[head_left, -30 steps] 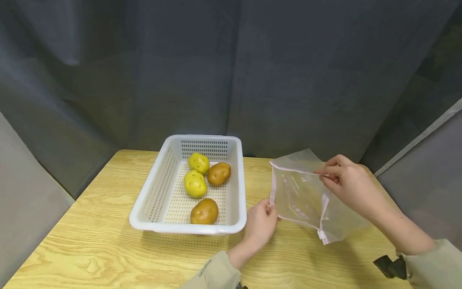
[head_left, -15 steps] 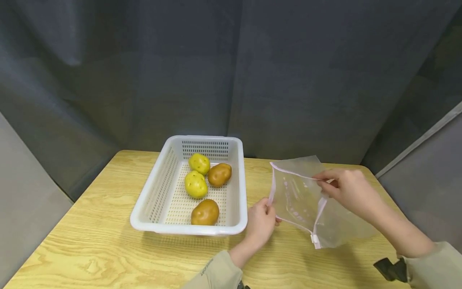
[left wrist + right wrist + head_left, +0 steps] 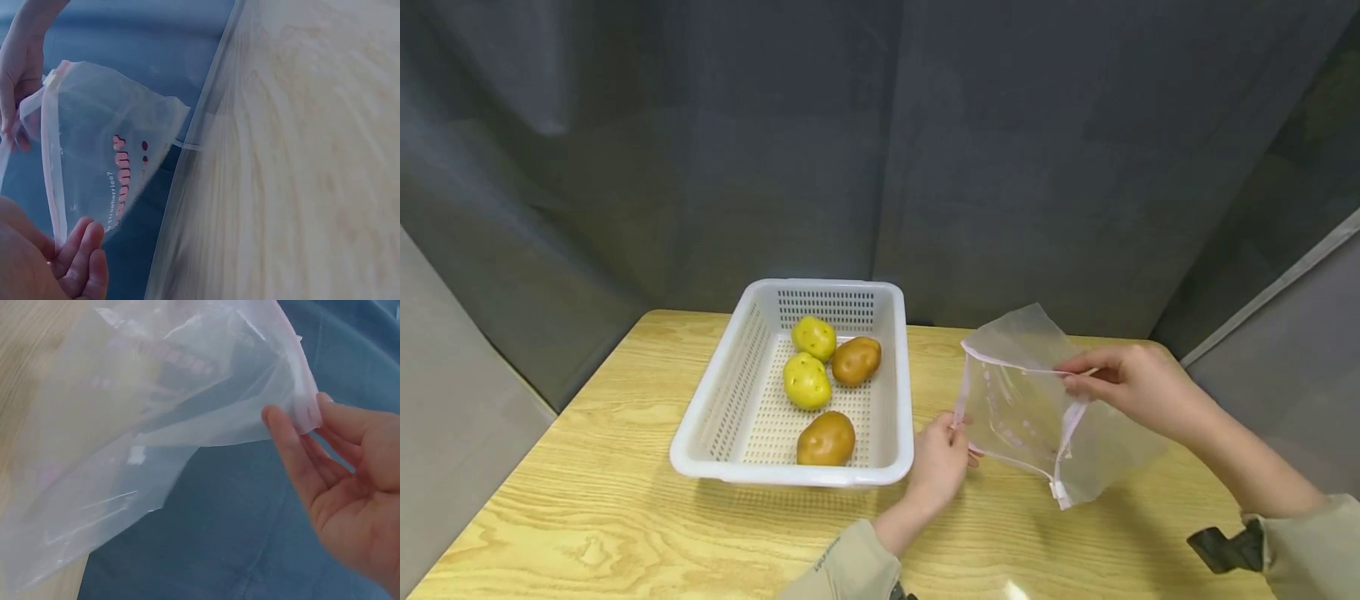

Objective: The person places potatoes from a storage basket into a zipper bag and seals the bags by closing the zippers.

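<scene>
A clear zipper bag (image 3: 1015, 408) with a pink-edged mouth and a white slider is spread between my two hands, its mouth apart. My left hand (image 3: 942, 460) pinches the mouth's left edge, just right of the basket. With thumb and fingertips my right hand (image 3: 1138, 387) pinches the opposite edge, higher up. Pink print shows on the bag (image 3: 100, 150) in the left wrist view. Nothing is seen inside it. In the right wrist view the bag (image 3: 156, 412) hangs from the right hand's (image 3: 344, 469) fingertips.
A white perforated basket (image 3: 904, 400) stands left of my hands on the wooden table (image 3: 587, 467). In it lie two yellow potatoes (image 3: 807, 381) and two brown potatoes (image 3: 826, 439). A dark curtain (image 3: 775, 150) hangs behind the table.
My right hand has shifted slightly right and down, still pinching the bag. The bag's back corner dipped, then rose again, and its mouth changed shape. The left hand stays nearly in place.
</scene>
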`<state>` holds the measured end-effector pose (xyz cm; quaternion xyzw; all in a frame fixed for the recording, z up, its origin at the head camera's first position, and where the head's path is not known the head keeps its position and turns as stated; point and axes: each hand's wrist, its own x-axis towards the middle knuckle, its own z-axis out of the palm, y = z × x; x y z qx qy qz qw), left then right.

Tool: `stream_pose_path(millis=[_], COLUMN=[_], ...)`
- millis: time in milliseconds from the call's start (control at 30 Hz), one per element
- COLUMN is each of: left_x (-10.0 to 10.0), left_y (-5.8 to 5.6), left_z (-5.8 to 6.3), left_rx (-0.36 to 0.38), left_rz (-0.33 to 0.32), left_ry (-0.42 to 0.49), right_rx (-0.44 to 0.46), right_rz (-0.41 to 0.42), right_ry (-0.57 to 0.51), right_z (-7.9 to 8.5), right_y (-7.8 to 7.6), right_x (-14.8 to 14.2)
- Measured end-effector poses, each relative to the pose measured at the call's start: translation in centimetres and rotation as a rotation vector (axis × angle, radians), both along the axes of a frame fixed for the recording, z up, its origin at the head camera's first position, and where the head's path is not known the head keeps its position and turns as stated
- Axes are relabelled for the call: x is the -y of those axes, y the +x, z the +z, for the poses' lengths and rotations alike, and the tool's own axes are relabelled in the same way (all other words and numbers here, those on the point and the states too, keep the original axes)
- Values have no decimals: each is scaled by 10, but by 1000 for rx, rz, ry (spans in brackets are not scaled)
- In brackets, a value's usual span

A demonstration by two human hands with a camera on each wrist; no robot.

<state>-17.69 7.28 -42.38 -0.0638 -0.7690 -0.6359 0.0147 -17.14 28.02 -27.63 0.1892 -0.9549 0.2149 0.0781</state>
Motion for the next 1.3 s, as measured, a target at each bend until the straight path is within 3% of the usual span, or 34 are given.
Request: stream_pose_path(millis=[200, 433, 700, 800, 1033, 1300], left_x=[-1, -1, 1, 1, 1, 5], left_y=[5, 5, 4, 3, 4, 10], left_z=[5, 6, 4, 3, 8, 14], left_rx=[-25, -20, -72, -84, -22, -35], left_rz=[1, -6, -21, -26, -29, -53], left_ry=[-82, -65, -33, -27, -49, -32], right_rx=[144, 142, 210, 216, 186, 184], right_rz=[-34, -29, 51, 40, -36, -63], right_ry=[-62, -199, -312, -318, -262, -233], right_z=[-4, -8, -11, -10, -7, -8], right_y=[-1, -3, -6, -6, -6, -7], right_x=[-2, -3, -7, -7, -5, -5])
